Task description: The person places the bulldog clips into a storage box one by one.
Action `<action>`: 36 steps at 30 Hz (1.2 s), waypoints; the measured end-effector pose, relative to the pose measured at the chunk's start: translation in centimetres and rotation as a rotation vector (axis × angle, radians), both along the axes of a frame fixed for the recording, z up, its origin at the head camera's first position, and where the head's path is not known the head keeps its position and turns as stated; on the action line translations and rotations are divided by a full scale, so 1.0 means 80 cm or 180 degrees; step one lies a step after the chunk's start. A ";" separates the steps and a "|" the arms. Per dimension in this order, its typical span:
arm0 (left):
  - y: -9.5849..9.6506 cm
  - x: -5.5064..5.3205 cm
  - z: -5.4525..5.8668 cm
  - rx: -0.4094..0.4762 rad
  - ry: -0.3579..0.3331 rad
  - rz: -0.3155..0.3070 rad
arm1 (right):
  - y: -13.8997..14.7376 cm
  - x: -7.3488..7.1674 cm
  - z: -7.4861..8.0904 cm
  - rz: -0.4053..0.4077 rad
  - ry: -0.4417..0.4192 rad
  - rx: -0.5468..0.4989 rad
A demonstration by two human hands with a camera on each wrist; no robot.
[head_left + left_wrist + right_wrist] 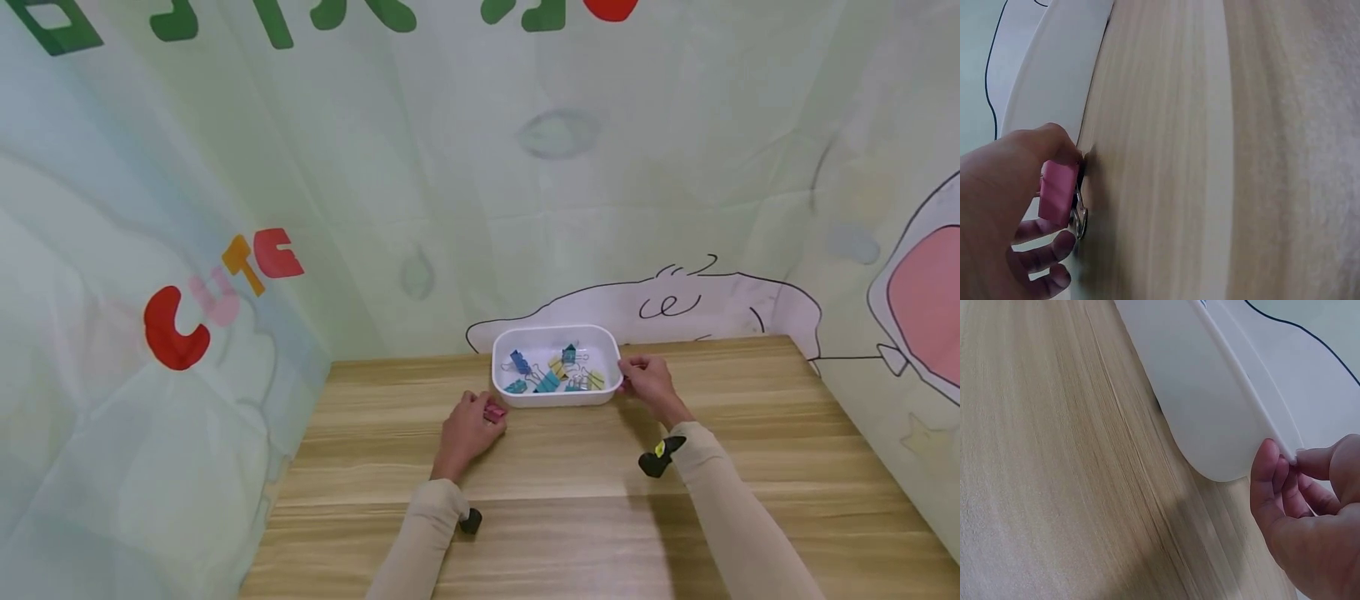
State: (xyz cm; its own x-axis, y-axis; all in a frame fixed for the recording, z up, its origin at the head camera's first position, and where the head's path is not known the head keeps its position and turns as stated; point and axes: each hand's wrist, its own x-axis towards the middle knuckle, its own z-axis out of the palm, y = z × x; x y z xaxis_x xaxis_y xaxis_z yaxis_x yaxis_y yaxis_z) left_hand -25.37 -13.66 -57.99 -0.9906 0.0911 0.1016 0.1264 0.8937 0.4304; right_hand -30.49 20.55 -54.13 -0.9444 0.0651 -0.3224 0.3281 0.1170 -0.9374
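Note:
A white plastic bin [555, 400] stands at the back of the table with several blue, teal and yellow binder clips [548, 382] lying loose in it. Just off the bin's front left corner, my left hand [467, 432] holds a pink binder clip [1058, 192] between thumb and fingers. Its wire handle [1081, 215] sticks out close to the table in the left wrist view. At the opposite end, my right hand [651, 385] pinches the bin's rim [1272, 428] between thumb and fingers.
The wood-grain table [562, 467] reaches back to a printed cloth backdrop [450, 208] with letters and cartoon drawings. A side sheet with coloured letters hangs at the left. Black wrist mounts [660, 457] are strapped to both sleeves.

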 end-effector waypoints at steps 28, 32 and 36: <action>-0.024 -0.020 0.075 -0.0045 0.0440 0.0211 | 0.000 0.002 -0.002 0.0023 0.0161 -0.0184; -0.014 -0.031 0.093 -0.0030 0.0600 0.0119 | -0.001 0.002 -0.001 0.0016 0.0162 -0.0126; -0.001 -0.039 0.107 -0.0031 0.0649 0.0014 | -0.003 0.003 -0.002 -0.0017 0.0209 -0.0202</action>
